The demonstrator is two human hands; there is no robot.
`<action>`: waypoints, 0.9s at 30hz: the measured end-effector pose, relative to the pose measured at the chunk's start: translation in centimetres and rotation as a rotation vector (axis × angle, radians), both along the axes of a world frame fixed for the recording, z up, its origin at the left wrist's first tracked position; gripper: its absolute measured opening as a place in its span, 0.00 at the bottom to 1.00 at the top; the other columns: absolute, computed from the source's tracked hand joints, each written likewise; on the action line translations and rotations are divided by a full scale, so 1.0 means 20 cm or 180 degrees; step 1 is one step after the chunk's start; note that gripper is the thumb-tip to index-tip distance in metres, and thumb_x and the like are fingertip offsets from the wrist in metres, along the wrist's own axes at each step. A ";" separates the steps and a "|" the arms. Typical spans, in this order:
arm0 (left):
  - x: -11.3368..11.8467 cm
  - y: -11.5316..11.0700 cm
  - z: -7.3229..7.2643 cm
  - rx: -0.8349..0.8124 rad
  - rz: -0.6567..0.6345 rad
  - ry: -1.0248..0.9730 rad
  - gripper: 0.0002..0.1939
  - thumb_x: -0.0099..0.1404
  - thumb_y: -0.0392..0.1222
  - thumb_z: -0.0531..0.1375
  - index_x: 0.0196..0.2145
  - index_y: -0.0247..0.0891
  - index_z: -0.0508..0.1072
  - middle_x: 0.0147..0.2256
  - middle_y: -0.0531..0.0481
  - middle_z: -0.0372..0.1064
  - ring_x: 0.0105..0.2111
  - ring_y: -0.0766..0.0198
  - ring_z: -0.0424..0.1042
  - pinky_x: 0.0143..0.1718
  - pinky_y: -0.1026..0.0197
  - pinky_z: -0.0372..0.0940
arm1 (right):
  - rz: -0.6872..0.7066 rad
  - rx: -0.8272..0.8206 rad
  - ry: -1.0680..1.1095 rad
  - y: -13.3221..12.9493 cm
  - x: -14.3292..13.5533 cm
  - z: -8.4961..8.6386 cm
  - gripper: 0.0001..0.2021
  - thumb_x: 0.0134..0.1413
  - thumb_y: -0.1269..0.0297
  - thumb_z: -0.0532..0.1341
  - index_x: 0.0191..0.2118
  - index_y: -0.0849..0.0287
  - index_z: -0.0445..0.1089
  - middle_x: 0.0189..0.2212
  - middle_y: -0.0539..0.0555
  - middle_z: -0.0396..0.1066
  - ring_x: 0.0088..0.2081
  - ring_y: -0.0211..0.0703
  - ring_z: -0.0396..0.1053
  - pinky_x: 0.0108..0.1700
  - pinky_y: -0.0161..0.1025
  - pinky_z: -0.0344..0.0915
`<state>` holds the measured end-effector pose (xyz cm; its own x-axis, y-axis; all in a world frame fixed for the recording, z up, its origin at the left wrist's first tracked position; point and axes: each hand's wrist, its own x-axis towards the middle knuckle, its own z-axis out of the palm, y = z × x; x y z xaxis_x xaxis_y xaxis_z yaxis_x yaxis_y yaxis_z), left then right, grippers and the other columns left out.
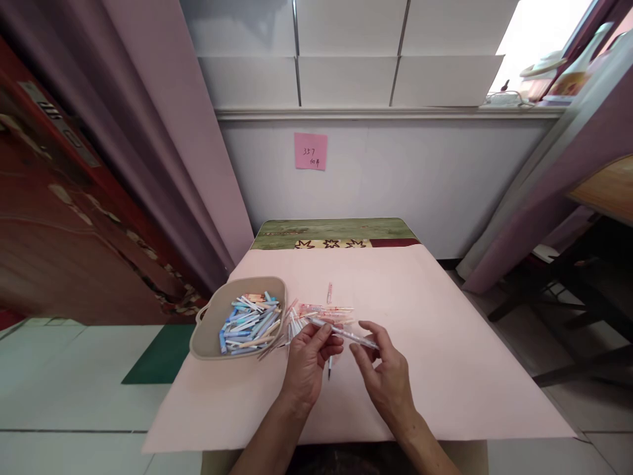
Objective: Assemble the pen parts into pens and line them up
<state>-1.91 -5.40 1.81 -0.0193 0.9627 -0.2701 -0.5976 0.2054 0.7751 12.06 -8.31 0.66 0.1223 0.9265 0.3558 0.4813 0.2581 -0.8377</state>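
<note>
Hands point(316, 346) raised above pink cloth point(445, 396), fingertips of both pinching one slim pen point(349, 334).

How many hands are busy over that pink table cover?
2. The left hand pinches a slim pen near one end; the right hand is at its other end. Both are right of the basket.

Left hand point(307, 359): raised in front of the body, thumb and index fingertips pinched together, the other fingers curled in.
Right hand point(383, 366): level with the left and just beside it, index finger arched, thumb extended toward the left hand, remaining fingers curled.
Forearms: both bare, reaching in from the lower edge, converging toward the hands.
Wrists: roughly straight.
</note>
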 end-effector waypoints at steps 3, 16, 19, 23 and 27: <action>-0.01 0.00 0.00 0.0020 0.0029 -0.0039 0.11 0.51 0.39 0.70 0.31 0.31 0.76 0.27 0.49 0.75 0.23 0.69 0.73 0.25 0.67 0.71 | -0.0099 -0.0020 0.0041 -0.01 -0.01 -0.01 0.14 0.59 0.59 0.56 0.47 0.58 0.58 0.26 0.49 0.69 0.25 0.38 0.68 0.22 0.31 0.61; -0.05 0.01 0.01 0.0097 0.0052 -0.0051 0.12 0.54 0.41 0.68 0.33 0.30 0.75 0.34 0.43 0.78 0.24 0.69 0.74 0.27 0.66 0.72 | -0.0064 -0.0125 0.0311 -0.01 -0.01 -0.03 0.12 0.58 0.53 0.58 0.37 0.58 0.66 0.22 0.49 0.71 0.23 0.38 0.70 0.24 0.31 0.64; -0.04 0.00 0.02 0.0115 0.0058 -0.0078 0.12 0.53 0.41 0.68 0.33 0.30 0.76 0.33 0.43 0.78 0.24 0.68 0.74 0.27 0.67 0.72 | -0.0076 -0.0069 0.0088 -0.01 0.01 -0.03 0.13 0.59 0.53 0.57 0.35 0.58 0.67 0.21 0.48 0.71 0.21 0.36 0.69 0.24 0.30 0.63; -0.04 0.00 0.02 0.0127 0.0031 -0.0091 0.12 0.52 0.41 0.69 0.32 0.31 0.76 0.31 0.45 0.77 0.23 0.68 0.73 0.25 0.68 0.71 | -0.0028 0.0019 -0.0284 -0.01 0.02 -0.02 0.18 0.63 0.54 0.51 0.25 0.57 0.66 0.17 0.48 0.68 0.18 0.33 0.66 0.23 0.28 0.60; -0.06 0.01 0.02 0.0209 0.0057 -0.0034 0.11 0.52 0.40 0.69 0.32 0.31 0.76 0.28 0.48 0.76 0.23 0.68 0.73 0.25 0.67 0.71 | -0.0071 0.0210 -0.0326 -0.01 0.01 0.00 0.13 0.61 0.55 0.54 0.42 0.58 0.69 0.21 0.48 0.70 0.21 0.35 0.68 0.24 0.29 0.63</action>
<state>-3.02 -5.17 2.13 -0.0340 0.9778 -0.2066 -0.6088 0.1437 0.7802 12.30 -8.52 0.56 0.1026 0.8981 0.4276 0.5699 0.2993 -0.7653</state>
